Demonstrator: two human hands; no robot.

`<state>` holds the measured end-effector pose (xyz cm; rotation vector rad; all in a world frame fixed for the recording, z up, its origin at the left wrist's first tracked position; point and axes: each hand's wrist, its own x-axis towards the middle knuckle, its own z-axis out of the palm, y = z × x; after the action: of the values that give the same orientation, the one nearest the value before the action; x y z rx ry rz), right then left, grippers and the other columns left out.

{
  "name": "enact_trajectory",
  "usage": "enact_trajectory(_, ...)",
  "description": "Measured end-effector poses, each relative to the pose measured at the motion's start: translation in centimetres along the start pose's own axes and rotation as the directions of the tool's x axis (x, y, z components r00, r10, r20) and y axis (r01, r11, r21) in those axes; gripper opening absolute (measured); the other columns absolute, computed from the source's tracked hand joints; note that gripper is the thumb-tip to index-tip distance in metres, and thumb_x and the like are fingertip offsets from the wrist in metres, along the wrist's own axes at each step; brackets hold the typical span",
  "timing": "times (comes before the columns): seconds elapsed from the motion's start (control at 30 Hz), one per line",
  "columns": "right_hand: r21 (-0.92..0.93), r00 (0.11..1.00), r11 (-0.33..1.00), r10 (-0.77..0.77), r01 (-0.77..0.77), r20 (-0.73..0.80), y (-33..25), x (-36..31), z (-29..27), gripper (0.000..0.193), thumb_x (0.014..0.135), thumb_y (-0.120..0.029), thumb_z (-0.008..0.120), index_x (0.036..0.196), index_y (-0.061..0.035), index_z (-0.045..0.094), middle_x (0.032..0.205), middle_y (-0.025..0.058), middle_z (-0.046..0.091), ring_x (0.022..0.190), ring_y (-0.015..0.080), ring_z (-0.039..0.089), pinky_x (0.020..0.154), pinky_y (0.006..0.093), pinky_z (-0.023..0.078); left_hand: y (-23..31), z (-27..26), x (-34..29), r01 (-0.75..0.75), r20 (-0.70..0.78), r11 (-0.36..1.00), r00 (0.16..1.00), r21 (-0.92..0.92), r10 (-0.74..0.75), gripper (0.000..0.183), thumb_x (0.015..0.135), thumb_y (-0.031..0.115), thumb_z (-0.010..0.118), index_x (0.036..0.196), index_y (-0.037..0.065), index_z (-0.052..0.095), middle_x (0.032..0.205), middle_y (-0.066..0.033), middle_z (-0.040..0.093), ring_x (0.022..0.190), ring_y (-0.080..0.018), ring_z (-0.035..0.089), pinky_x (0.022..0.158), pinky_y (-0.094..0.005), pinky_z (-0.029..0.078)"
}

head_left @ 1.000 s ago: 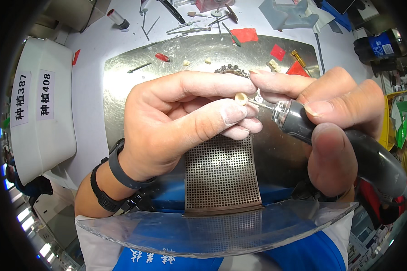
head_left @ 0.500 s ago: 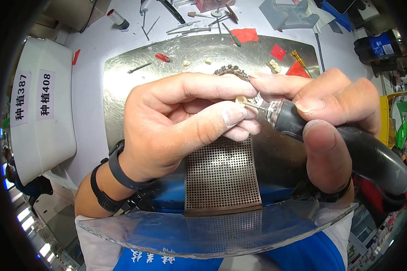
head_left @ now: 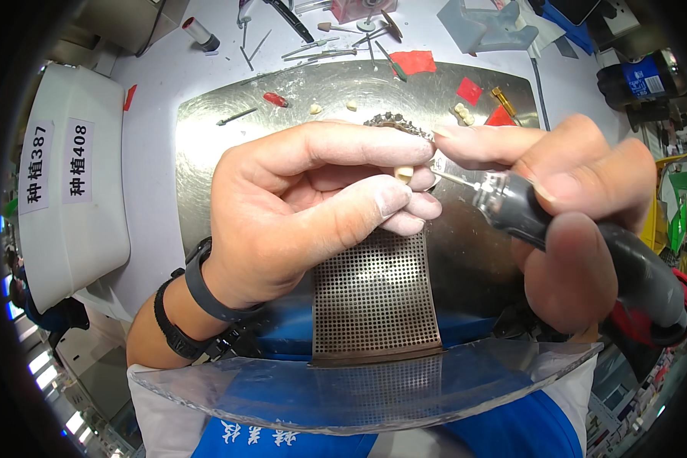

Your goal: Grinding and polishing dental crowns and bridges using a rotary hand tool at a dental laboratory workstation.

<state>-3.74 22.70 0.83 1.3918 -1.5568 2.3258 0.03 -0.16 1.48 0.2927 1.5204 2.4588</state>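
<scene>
Between thumb and fingertips, my left hand (head_left: 298, 206) pinches a small cream dental crown (head_left: 404, 174); white dust coats these fingers. My right hand (head_left: 576, 221) grips a dark grey dental handpiece (head_left: 527, 212), its thin bur (head_left: 454, 180) pointing left at the crown with a small gap between them. The right index finger reaches up near the left fingertips. Beneath the hands are a perforated metal grille (head_left: 375, 298) and a shiny metal plate (head_left: 214, 153). Partly hidden behind the left fingers is a dark, studded ring-shaped object (head_left: 393, 120).
Loose crowns (head_left: 463, 114), a red piece (head_left: 275, 99) and a bur (head_left: 237, 117) lie on the plate. Several rotary tools (head_left: 320, 54) are scattered beyond it. A white bin (head_left: 72, 191) stands left, a dark bottle (head_left: 641, 79) right. A clear shield (head_left: 366, 397) curves across the near side.
My right hand has drawn the handpiece right and slightly down, so the bur has come away from the crown. My left hand has hardly moved and keeps hold of the crown.
</scene>
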Motion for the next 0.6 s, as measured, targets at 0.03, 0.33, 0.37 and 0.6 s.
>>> enact_trajectory(0.03, -0.028, 1.000, 1.000, 0.005, -0.004, 0.029, -0.5, 0.3, 0.1, 0.022, 0.106, -0.018, 0.049, 0.117, 0.0009, 0.047, 0.097, 0.0170, 0.054, 0.107, 0.0465, 0.067, 0.093, 0.0523, 0.058, -0.2, -0.2, 0.0, -0.032, 0.019, 0.999, 0.999, 0.020, 0.032, 0.027, 0.094, -0.002, 0.063, 0.120, -0.007, 0.065, 0.104, -0.0196, 0.070, 0.084, -0.0208, 0.070, 0.073, -0.0314, 0.059)
enact_trajectory(0.33, -0.132, 0.999, 0.991, 0.024, -0.020, 0.029, -1.0, 0.6, 0.8, 0.025, 0.105, -0.020, 0.047, 0.119, 0.0001, 0.047, 0.096, 0.0182, 0.053, 0.106, 0.0438, 0.067, 0.090, 0.0487, 0.058, 0.5, 0.3, 0.0, 0.058, -0.022, 0.998, 0.998, -0.014, -0.058, 0.027, 0.096, 0.000, 0.061, 0.122, -0.007, 0.063, 0.102, -0.0208, 0.071, 0.083, -0.0221, 0.072, 0.072, -0.0318, 0.061)
enact_trajectory(0.37, -0.157, 0.999, 0.987, 0.044, -0.042, 0.009, -1.3, 0.6, 0.8, 0.024, 0.105, -0.021, 0.048, 0.118, -0.0003, 0.047, 0.095, 0.0182, 0.053, 0.106, 0.0436, 0.067, 0.090, 0.0494, 0.058, 0.5, 0.5, 0.0, 0.052, -0.043, 0.997, 0.998, -0.048, -0.055, 0.028, 0.097, 0.001, 0.061, 0.123, -0.007, 0.062, 0.103, -0.0214, 0.071, 0.086, -0.0230, 0.073, 0.073, -0.0323, 0.062)
enact_trajectory(0.6, -0.157, 0.967, 0.981, 0.069, -0.110, -0.246, -0.9, 0.3, 3.2, 0.022, 0.104, -0.022, 0.054, 0.116, -0.0038, 0.048, 0.096, 0.0152, 0.055, 0.106, 0.0455, 0.067, 0.092, 0.0548, 0.058, 0.6, 0.6, -0.1, 0.085, -0.069, 0.996, 0.994, -0.007, -0.085, 0.030, 0.098, 0.005, 0.061, 0.125, -0.007, 0.056, 0.106, -0.0227, 0.071, 0.090, -0.0247, 0.073, 0.077, -0.0337, 0.064)
